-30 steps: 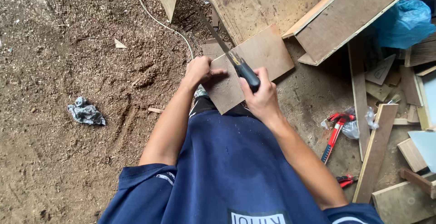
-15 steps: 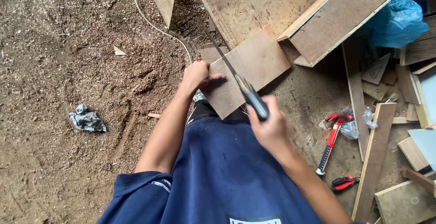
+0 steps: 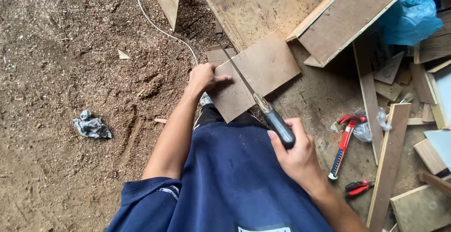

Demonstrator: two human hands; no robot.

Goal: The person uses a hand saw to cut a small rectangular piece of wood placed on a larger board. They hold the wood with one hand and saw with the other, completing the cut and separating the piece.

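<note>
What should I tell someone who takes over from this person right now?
Left hand: pressed flat on the near left edge of the small plywood board, fingers spread on top, holding it down.
Right hand: closed around the dark handle of the handsaw, pulled back toward the body.
The saw blade lies across the board, running up and away; how deep the cut goes cannot be told.
The board rests on the sawdust-covered ground in front of the knees.
Nearby on the right: a red clamp tool, red pliers, loose wood strips.
Left: the board is not yet in two.
</note>
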